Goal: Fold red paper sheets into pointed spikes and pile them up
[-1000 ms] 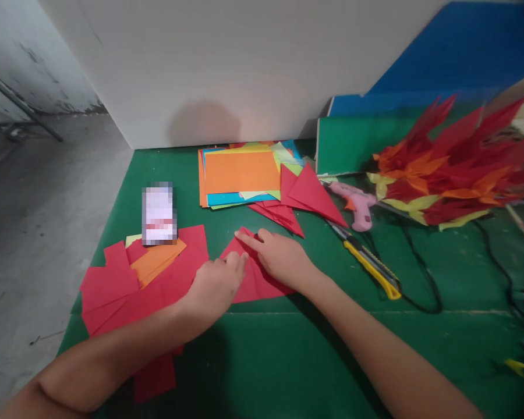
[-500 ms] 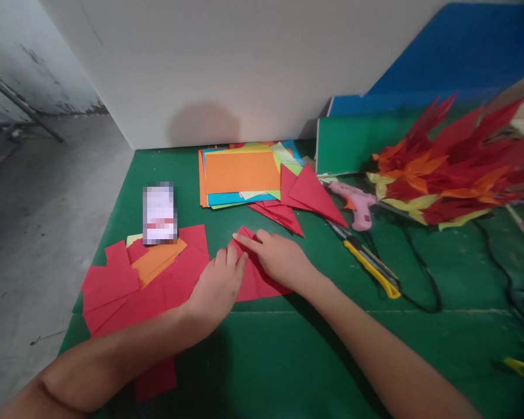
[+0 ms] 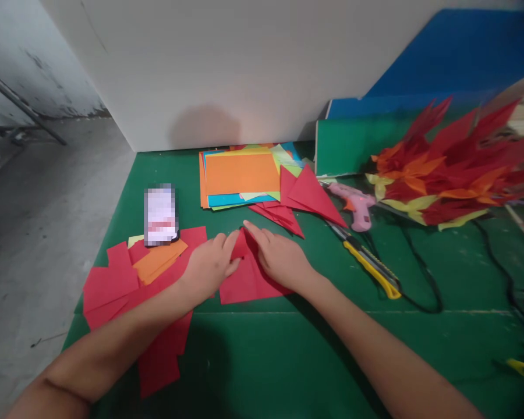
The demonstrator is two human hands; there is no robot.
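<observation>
Both bare forearms reach in from the near edge of the desk, the left from its near left corner, and converge left of its middle. The left hand lies back-up with a straight wrist, fingers bent and drawn together, thumb tucked beneath; whether they pinch cannot be told. The right hand lies palm down, fingers stretched flat toward the far left corner, forefinger tip just beside the left fingertips
</observation>
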